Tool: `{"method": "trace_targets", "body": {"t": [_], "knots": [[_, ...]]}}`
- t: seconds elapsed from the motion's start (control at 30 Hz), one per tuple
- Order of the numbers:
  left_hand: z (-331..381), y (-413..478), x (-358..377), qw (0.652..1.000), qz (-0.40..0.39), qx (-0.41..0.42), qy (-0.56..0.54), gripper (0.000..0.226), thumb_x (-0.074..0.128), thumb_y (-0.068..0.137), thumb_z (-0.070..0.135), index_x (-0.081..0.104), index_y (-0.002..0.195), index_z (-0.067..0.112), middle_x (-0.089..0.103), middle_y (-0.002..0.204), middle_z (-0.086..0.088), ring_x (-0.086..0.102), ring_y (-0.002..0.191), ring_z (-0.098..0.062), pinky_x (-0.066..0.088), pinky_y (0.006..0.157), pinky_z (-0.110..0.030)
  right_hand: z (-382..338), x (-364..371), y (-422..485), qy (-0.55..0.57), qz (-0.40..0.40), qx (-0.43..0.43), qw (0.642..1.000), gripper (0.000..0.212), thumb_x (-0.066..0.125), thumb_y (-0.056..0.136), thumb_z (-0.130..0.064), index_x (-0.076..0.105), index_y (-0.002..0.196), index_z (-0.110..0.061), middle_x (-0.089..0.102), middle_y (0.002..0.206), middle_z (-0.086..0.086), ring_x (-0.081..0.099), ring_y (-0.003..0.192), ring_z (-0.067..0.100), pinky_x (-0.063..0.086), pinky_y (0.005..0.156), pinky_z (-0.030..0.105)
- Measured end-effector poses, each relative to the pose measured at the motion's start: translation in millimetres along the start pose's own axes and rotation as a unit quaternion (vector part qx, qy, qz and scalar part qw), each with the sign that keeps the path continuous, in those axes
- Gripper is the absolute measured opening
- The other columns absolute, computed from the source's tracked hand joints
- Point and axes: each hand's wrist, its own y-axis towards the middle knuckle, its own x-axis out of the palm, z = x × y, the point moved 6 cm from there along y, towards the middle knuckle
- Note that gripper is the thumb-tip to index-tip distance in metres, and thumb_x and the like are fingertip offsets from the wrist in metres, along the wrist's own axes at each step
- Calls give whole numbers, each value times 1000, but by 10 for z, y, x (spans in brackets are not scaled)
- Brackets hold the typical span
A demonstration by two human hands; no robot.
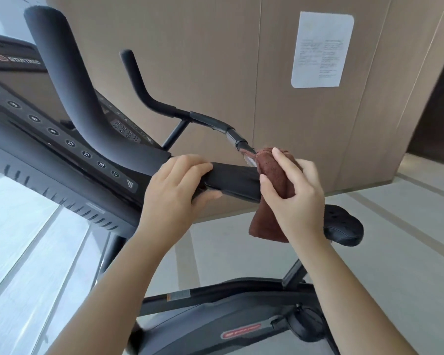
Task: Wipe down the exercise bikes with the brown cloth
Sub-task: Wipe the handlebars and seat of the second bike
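Note:
A black exercise bike fills the view, with its console at the left and its handlebar running across the middle. My left hand grips the padded handlebar just right of the console. My right hand holds the brown cloth wrapped over the handlebar's end, where the bar bends toward the far grip. A loose corner of the cloth hangs below my right hand. The black saddle shows behind my right wrist. The bike's frame lies below.
A tan panelled wall stands close behind the bike, with a white printed sheet stuck on it. Pale tiled floor stretches to the right. A bright window or glass strip runs along the lower left.

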Motion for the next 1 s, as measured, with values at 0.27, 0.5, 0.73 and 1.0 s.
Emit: {"method": "trace_targets", "body": {"t": [0.27,0.5,0.73,1.0], "knots": [[-50,-131,-36,999,7,41,18,27,60,86,16,63,104,-4,64,106,-16,55,103,-29,42,92,-35,-300,139,-67,-40,133,72,988,38,69,73,-16,67,110,-23,60,99,7,59,91,30,43,76,29],[-50,-107,-27,999,42,11,-13,24,61,84,22,64,94,1,66,100,-11,59,91,-28,42,83,-33,-676,381,-50,-120,132,10,984,33,65,71,-25,70,104,-24,62,91,7,56,74,28,36,67,24],[-51,-123,5,997,68,22,9,26,60,86,25,65,92,0,66,97,-12,54,91,-22,40,82,-30,-596,327,-11,-140,50,-66,987,34,66,74,-26,68,108,-25,61,95,8,57,76,28,39,64,25],[-11,-114,0,998,62,-8,29,40,62,82,36,65,90,-3,67,96,-14,62,91,-31,42,85,-33,-303,166,149,-64,-74,-92,991,33,65,76,-17,69,109,-21,59,98,8,59,86,28,52,73,39]]}}
